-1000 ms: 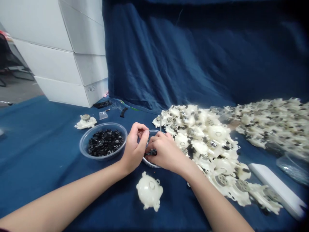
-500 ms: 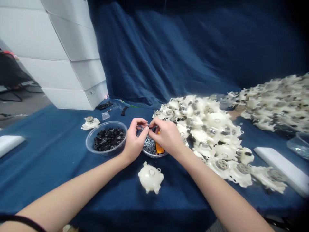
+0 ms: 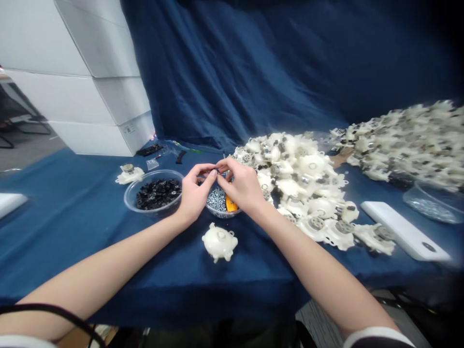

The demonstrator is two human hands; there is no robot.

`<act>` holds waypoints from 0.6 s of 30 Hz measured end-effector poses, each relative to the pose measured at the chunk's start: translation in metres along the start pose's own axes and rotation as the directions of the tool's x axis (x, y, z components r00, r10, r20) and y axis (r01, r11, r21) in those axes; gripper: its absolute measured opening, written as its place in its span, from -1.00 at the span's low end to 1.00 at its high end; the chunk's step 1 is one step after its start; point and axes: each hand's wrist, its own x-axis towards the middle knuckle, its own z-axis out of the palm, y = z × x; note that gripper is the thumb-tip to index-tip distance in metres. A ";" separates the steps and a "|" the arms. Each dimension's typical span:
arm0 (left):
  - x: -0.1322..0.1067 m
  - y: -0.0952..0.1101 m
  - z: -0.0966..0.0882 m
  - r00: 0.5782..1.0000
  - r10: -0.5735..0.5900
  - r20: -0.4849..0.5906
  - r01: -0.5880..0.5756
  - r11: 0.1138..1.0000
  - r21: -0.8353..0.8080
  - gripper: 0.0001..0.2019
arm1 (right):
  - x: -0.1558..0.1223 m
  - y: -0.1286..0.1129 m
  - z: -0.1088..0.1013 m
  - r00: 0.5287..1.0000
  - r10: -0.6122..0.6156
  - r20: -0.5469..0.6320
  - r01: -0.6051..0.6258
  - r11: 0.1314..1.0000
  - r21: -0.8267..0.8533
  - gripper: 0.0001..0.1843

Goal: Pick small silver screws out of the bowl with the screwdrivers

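Observation:
My left hand (image 3: 195, 193) and my right hand (image 3: 242, 186) meet at the fingertips, both pinched round a small dark part (image 3: 216, 170). Fingers cover most of it, so its kind does not show. Just under the hands stands a clear bowl of small silvery screws (image 3: 216, 199), with an orange object (image 3: 231, 203) in it. To the left of my left hand is a clear bowl (image 3: 127, 202) full of small black parts (image 3: 158, 193). A cream plastic housing (image 3: 219, 241) with lugs round its edge lies on the blue cloth in front of the bowls.
Many cream housings with grey discs (image 3: 311, 193) are heaped to the right, and a second heap (image 3: 416, 140) lies farther back. A white slab (image 3: 402, 232) and a clear tub (image 3: 431, 205) sit at the right. White boxes (image 3: 105, 106) are stacked at the back left.
The view has shifted, so most things sit slightly higher and farther left. Both hands stay together at the fingertips above the screw bowl, still pinching.

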 end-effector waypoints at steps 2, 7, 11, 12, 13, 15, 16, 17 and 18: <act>0.001 -0.001 -0.001 1.000 0.012 -0.010 -0.012 1.000 0.009 -0.74 | 0.001 0.001 0.000 1.000 0.001 0.009 -0.001 1.000 0.001 -0.80; 0.002 -0.002 -0.002 0.999 0.015 -0.030 -0.014 0.999 0.040 -0.72 | 0.002 0.004 0.003 0.999 -0.043 0.010 0.042 0.999 0.013 -0.82; 0.005 -0.002 -0.003 0.999 0.027 -0.031 -0.026 0.999 0.027 -0.72 | 0.002 0.002 0.003 0.999 -0.048 0.013 0.049 0.998 -0.042 -0.82; 0.005 -0.002 -0.003 0.999 0.032 -0.033 -0.031 0.999 0.028 -0.73 | 0.002 0.000 0.001 0.999 -0.033 0.008 0.033 0.997 -0.064 -0.78; 0.006 -0.002 -0.003 0.999 0.035 -0.032 -0.034 0.999 0.030 -0.74 | 0.002 -0.002 -0.001 1.000 -0.020 0.006 0.021 0.997 -0.078 -0.73; 0.007 0.000 -0.003 0.998 0.041 -0.041 -0.040 0.999 0.026 -0.72 | -0.001 -0.006 -0.007 1.000 -0.002 0.018 0.003 0.996 -0.090 -0.70; 0.007 0.001 -0.004 0.999 0.042 -0.034 -0.041 0.999 0.030 -0.70 | -0.004 -0.008 -0.011 1.000 -0.003 0.030 0.006 0.996 -0.095 -0.72; 0.006 0.002 -0.004 0.999 0.048 -0.018 -0.047 0.998 0.042 -0.69 | -0.009 -0.012 -0.016 0.999 -0.011 0.045 0.015 0.995 -0.101 -0.74; 0.006 0.004 -0.005 0.998 0.056 0.000 -0.056 0.996 0.063 -0.69 | -0.016 -0.015 -0.020 0.999 -0.025 0.043 0.030 0.993 -0.112 -0.76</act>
